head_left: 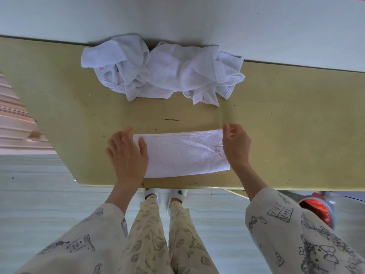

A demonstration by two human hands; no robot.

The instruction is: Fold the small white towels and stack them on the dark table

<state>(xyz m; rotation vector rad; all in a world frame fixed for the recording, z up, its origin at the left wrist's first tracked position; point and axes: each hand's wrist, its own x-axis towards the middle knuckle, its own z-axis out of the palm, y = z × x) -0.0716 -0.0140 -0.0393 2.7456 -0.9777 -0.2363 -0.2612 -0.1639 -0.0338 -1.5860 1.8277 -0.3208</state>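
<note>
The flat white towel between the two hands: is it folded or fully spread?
Folded, it seems. The flat white terry towel lies as a narrow smooth strip with a doubled far edge, unlike the crumpled white towels behind.

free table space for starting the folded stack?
Bare table right of the right hand, and left of the left hand. A narrow bare strip between the folded towel and the towel pile. The back centre is crowded.

Small red marks sit on the folded towel (180,153) and one crumpled towel (110,62), too blurred to read.
</note>
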